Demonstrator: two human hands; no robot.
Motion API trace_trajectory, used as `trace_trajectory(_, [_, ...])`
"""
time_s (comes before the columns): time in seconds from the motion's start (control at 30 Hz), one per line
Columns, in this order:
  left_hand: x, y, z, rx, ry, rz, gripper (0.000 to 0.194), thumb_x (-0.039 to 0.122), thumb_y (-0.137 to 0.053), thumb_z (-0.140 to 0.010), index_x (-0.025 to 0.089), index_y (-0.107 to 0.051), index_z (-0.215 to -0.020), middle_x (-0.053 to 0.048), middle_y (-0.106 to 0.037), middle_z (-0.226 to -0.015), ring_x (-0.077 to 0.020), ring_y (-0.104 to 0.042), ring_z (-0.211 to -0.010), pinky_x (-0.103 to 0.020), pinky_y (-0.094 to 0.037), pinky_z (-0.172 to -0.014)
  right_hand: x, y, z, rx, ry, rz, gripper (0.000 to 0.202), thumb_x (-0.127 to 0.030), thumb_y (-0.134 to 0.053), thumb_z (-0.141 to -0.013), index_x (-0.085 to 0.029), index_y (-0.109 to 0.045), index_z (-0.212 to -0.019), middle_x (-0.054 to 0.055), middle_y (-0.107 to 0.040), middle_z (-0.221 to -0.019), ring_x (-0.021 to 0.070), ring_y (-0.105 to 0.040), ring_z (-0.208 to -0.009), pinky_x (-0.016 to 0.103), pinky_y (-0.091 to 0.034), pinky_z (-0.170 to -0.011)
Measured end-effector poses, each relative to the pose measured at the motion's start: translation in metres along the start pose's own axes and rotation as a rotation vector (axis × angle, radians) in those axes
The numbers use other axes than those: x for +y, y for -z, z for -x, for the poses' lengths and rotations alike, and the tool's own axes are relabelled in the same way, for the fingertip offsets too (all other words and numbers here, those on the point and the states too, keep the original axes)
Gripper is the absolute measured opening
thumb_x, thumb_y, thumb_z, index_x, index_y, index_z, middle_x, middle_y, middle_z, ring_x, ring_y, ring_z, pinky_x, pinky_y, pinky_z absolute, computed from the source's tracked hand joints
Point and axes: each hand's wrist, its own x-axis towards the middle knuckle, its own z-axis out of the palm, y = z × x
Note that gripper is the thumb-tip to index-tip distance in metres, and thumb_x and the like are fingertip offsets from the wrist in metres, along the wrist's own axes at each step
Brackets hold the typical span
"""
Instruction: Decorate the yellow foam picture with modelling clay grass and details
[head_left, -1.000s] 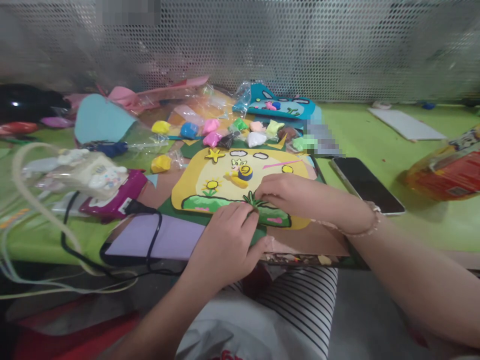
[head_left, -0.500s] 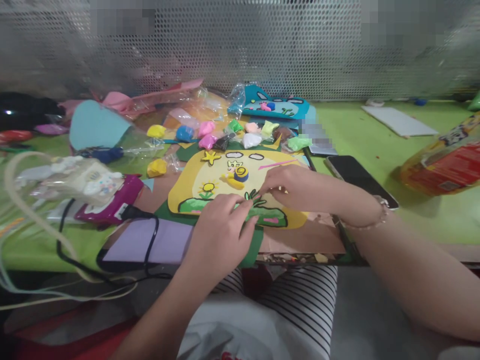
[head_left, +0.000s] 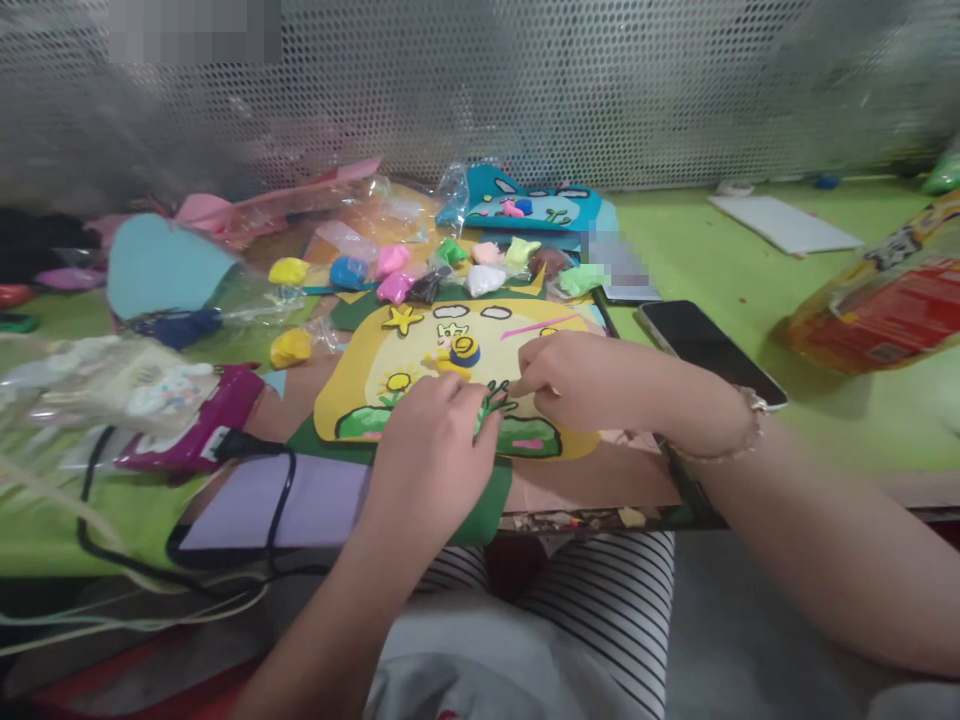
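A yellow craft board [head_left: 367, 372] with green clay grass, a yellow star, flowers and a snail lies in front of me on the green table. My left hand [head_left: 431, 455] rests on its lower edge, fingers curled onto the green clay grass tuft [head_left: 496, 400]. My right hand [head_left: 577, 378] lies just right of that tuft, its thumb and fingertips pinched at it. Whether either hand grips any clay is hidden by the fingers. A bracelet circles my right wrist.
Small bags of coloured clay [head_left: 390, 270] lie behind the board, with a blue craft board [head_left: 525, 208] beyond. A dark phone [head_left: 705, 345] sits to the right, an orange packet [head_left: 885, 305] far right. A purple sheet [head_left: 277, 500], black cable and pouch lie left.
Both hands stayed at the green tuft; my right fingers shifted slightly left along it. The view swung a little to the right, so the things on the table sit further left in the picture.
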Motion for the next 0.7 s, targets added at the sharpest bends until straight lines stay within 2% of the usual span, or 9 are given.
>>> trace_trajectory(0.1, [0.0019,0.0000,-0.0090,-0.068,0.018,-0.038,0.010,0.019,-0.058,-0.084,0.015,-0.066,-0.086,-0.008,-0.064,-0.087,-0.0264,-0.059,-0.087,-0.039,-0.049,-0.076,-0.0020,0.0003,-0.0001,-0.026,-0.016,0.041,0.021,-0.005,-0.046,-0.076,-0.013,-0.065,-0.072,0.006,-0.058,-0.073,0.0116,-0.043,-0.060,0.026,-0.028,-0.056])
trace_trajectory(0.23, [0.0025,-0.0042,-0.0111,-0.125,0.025,-0.030,0.012,0.018,-0.055,-0.086,0.017,-0.067,-0.086,-0.006,-0.063,-0.087,-0.0248,-0.058,-0.088,-0.037,-0.047,-0.076,-0.0044,-0.0006,-0.0014,-0.032,-0.031,0.105,0.020,-0.010,-0.045,-0.081,-0.013,-0.062,-0.071,0.006,-0.057,-0.071,0.0109,-0.039,-0.057,0.027,-0.025,-0.053])
trace_trajectory(0.37, [0.0014,-0.0060,-0.0096,-0.156,0.029,-0.022,0.016,0.019,-0.052,-0.089,0.017,-0.067,-0.086,-0.006,-0.063,-0.086,-0.0239,-0.058,-0.087,-0.036,-0.046,-0.077,-0.0042,-0.0022,-0.0014,-0.073,0.051,0.147,0.020,-0.009,-0.045,-0.081,-0.013,-0.059,-0.067,0.007,-0.056,-0.071,0.0121,-0.039,-0.059,0.028,-0.026,-0.056])
trace_trajectory(0.5, [0.0013,-0.0060,-0.0108,-0.163,0.014,-0.030,0.019,0.019,-0.050,-0.091,0.016,-0.067,-0.083,-0.006,-0.063,-0.084,-0.0235,-0.058,-0.085,-0.036,-0.045,-0.075,-0.0041,-0.0022,0.0013,-0.096,0.068,0.142,0.021,-0.007,-0.048,-0.079,-0.015,-0.058,-0.063,0.008,-0.055,-0.067,0.0155,-0.043,-0.064,0.031,-0.025,-0.058])
trace_trajectory(0.7, [0.0006,-0.0079,-0.0097,-0.118,-0.004,-0.059,0.019,0.020,-0.051,-0.091,0.016,-0.067,-0.081,-0.007,-0.063,-0.083,-0.0232,-0.057,-0.083,-0.035,-0.044,-0.071,0.0006,-0.0045,0.0050,-0.064,0.131,0.107,0.030,-0.008,-0.046,-0.083,-0.019,-0.057,-0.057,0.010,-0.055,-0.065,0.0210,-0.046,-0.070,0.035,-0.026,-0.060])
